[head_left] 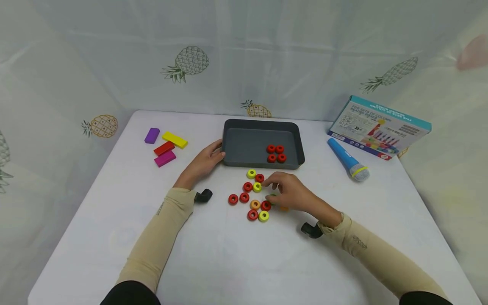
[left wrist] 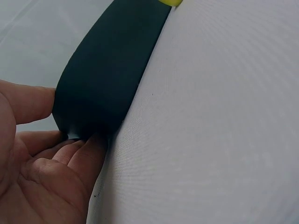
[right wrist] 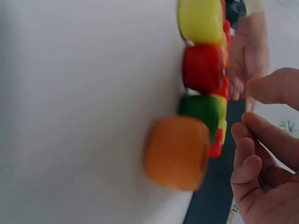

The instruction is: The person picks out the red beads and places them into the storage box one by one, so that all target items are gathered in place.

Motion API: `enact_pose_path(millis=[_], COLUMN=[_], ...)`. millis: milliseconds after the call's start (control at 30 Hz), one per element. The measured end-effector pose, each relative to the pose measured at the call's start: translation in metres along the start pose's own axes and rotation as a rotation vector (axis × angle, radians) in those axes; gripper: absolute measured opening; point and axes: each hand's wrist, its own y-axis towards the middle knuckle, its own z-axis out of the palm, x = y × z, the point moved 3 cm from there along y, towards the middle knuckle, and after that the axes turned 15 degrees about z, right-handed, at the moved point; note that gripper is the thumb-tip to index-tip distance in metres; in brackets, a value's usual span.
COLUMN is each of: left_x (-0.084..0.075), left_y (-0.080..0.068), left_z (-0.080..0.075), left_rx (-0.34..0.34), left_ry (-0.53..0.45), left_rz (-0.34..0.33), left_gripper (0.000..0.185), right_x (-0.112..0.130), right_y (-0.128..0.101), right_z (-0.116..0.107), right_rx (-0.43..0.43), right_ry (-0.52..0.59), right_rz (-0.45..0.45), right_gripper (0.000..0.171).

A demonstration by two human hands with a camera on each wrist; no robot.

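My left hand (head_left: 202, 164) grips the left end of a dark grey tray (head_left: 244, 142); the left wrist view shows the thumb on its upper edge and fingers at its lower side. Several red rings (head_left: 271, 153) lie inside the tray's right part. In front of it is a loose group of red, yellow and orange rings (head_left: 252, 219). Above the group's right side hovers my right hand (head_left: 291, 191), thumb and fingers apart with nothing between them. It partly covers a green ring (right wrist: 201, 109) and an orange ring (right wrist: 175, 151) in the head view.
Purple, yellow, red and magenta blocks (head_left: 165, 158) lie left of the tray. To its right are a blue toy microphone (head_left: 345, 156) and a printed box (head_left: 379, 129). A pineapple-print curtain (head_left: 274, 55) hangs behind the white table (head_left: 213, 262).
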Motion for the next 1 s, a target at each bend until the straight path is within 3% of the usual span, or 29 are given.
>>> enact_pose_path(millis=[400, 1000], left_x=[0.0, 0.004], left_y=[0.001, 0.002], left_z=[0.0, 0.0], left_rx=[-0.006, -0.004], left_ry=[-0.005, -0.021], left_rz=[0.004, 0.004], left_gripper=[0.064, 0.064], right_x=[0.002, 0.002], right_y=[-0.009, -0.018], right_z=[0.015, 0.018], right_rx=[0.075, 0.067], right_ry=[-0.035, -0.085], right_rz=[-0.002, -0.05], right_gripper=[0.033, 0.03])
